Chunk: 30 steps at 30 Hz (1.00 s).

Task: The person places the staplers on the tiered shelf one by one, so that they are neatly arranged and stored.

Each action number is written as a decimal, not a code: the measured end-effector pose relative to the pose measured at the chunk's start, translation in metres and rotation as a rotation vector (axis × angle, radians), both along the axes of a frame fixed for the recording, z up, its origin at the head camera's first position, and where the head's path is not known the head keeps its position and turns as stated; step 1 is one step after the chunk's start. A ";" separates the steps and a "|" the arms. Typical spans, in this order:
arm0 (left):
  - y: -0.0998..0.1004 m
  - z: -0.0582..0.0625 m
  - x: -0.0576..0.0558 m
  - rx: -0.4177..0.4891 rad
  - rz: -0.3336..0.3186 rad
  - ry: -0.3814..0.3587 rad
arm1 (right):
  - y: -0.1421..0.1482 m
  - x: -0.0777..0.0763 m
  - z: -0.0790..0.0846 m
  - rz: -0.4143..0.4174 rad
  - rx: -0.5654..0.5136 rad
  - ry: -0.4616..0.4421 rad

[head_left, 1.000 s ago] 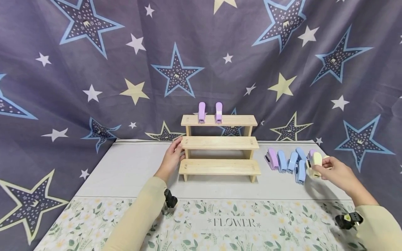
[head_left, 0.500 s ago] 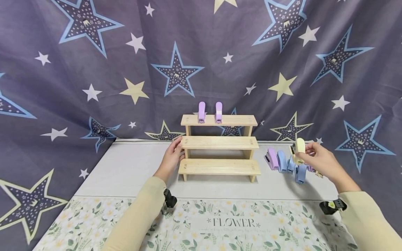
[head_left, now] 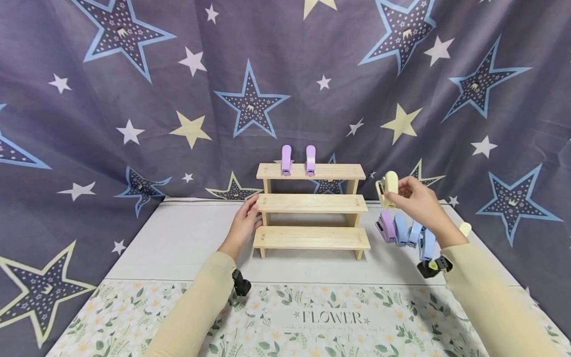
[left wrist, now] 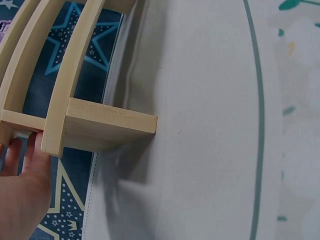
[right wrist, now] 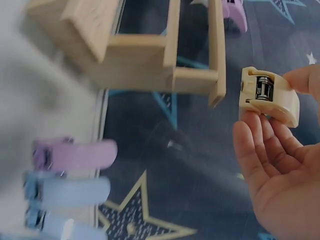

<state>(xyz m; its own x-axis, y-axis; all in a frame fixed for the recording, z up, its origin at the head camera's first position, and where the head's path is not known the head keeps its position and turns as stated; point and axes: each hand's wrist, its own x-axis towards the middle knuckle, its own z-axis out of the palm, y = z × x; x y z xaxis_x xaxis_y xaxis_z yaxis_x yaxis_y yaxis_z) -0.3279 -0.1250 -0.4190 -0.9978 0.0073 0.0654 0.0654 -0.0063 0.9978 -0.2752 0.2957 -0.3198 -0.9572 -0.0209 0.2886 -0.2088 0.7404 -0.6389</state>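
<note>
My right hand [head_left: 419, 201] pinches a pale yellow stapler [head_left: 389, 189] between thumb and fingers, raised in the air right of the stand. The right wrist view shows the metal mechanism in this yellow stapler [right wrist: 267, 95]. A three-step wooden display stand [head_left: 312, 238] is at the middle of the table. My left hand [head_left: 243, 223] grips its left side at the middle step; in the left wrist view, fingertips of the left hand [left wrist: 27, 185] reach behind the wood. Two purple staplers, one left [head_left: 286, 161] and one right [head_left: 311, 161], stand on the top step.
On the table right of the stand, a purple stapler [head_left: 386, 227] stands beside several blue staplers [head_left: 400, 230]. Another pale yellow piece [head_left: 465, 229] shows behind my right forearm. A starry curtain [head_left: 178, 99] hangs behind; a floral cloth [head_left: 330, 317] covers the front.
My right hand has lifted the pale yellow stapler from the group and carried it up and left toward the stand. My left hand stays at the stand's side.
</note>
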 end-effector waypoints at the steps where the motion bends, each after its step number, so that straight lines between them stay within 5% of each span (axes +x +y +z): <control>1: 0.000 0.000 0.000 -0.001 0.002 -0.002 | -0.005 -0.003 0.002 0.001 -0.006 0.004; 6: -0.001 0.000 -0.001 -0.006 0.003 -0.003 | -0.028 -0.020 0.012 0.026 -0.045 0.030; 13: 0.003 0.031 0.020 0.000 -0.028 -0.044 | -0.056 -0.044 0.025 0.053 -0.078 0.043; 30: 0.004 0.031 0.022 -0.006 -0.024 -0.059 | -0.091 -0.082 0.035 0.063 -0.170 -0.014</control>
